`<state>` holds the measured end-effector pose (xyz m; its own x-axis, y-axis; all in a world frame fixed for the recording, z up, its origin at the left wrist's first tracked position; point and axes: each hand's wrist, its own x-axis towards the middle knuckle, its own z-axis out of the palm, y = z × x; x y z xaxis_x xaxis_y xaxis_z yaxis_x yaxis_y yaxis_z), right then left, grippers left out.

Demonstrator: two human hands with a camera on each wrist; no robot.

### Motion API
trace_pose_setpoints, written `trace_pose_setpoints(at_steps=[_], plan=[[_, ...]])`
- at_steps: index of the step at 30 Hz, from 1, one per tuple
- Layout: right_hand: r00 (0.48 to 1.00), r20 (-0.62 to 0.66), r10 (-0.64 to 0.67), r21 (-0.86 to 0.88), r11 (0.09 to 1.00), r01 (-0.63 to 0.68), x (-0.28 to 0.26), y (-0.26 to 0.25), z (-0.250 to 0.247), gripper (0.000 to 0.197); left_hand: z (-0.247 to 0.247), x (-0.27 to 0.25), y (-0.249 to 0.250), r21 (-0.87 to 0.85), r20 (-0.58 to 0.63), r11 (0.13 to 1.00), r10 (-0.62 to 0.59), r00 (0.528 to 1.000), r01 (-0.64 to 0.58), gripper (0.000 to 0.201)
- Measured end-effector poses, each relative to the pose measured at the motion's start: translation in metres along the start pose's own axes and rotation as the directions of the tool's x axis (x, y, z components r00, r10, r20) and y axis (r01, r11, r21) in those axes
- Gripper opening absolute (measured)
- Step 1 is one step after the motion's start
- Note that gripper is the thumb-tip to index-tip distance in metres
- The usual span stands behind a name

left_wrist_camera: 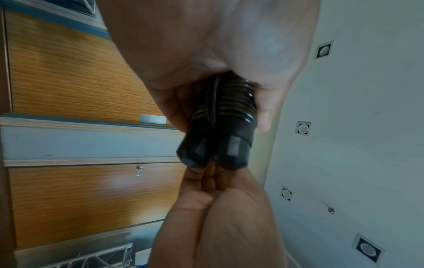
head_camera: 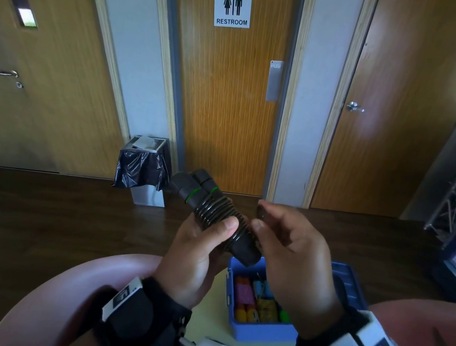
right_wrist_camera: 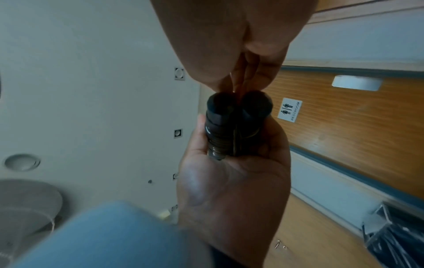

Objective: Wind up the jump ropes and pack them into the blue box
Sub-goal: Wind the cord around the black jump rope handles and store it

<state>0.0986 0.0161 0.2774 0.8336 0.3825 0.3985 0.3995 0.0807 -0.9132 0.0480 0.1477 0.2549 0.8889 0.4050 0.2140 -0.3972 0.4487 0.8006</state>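
Note:
A black jump rope [head_camera: 216, 211] with green rings has its two handles side by side and its cord coiled tightly round them. My left hand [head_camera: 206, 245] grips this bundle from below, thumb on the coils, and holds it tilted in the air above the blue box [head_camera: 258, 334]. My right hand [head_camera: 269, 224] is at the bundle's near end, thumb and fingertips pinching the cord against the coils. The left wrist view shows the bundle [left_wrist_camera: 229, 112] in my left hand [left_wrist_camera: 218, 45]. In the right wrist view a thin strand runs between the fingers [right_wrist_camera: 243, 78] above the handle ends [right_wrist_camera: 238, 108].
The blue box stands open on a pale table [head_camera: 208, 323], its lid [head_camera: 348, 279] behind, with several colourful wound ropes [head_camera: 256, 303] inside. Pink rounded shapes [head_camera: 62, 296] flank the table. A bin with a black bag [head_camera: 144, 168] stands by the restroom door.

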Motion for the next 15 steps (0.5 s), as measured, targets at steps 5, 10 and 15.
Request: trace_pose_setpoints(at_steps=[5,10,15], plan=[[0.978,0.141,-0.156,-0.253,0.949,0.188,-0.002,0.002,-0.007,0.034,-0.001,-0.003,0.001,-0.010,0.021,0.999,-0.038,0.999,0.039,0.029],[0.939,0.249,-0.237,-0.402,0.857,0.323,0.001,0.008,-0.015,0.027,-0.004,-0.001,0.000,0.001,0.008,0.998,-0.057,0.998,0.057,0.044],[0.958,0.268,-0.101,-0.352,0.916,0.195,0.003,0.001,-0.018,0.022,-0.008,-0.002,0.001,0.044,-0.028,0.995,-0.084,0.996,0.086,0.064]])
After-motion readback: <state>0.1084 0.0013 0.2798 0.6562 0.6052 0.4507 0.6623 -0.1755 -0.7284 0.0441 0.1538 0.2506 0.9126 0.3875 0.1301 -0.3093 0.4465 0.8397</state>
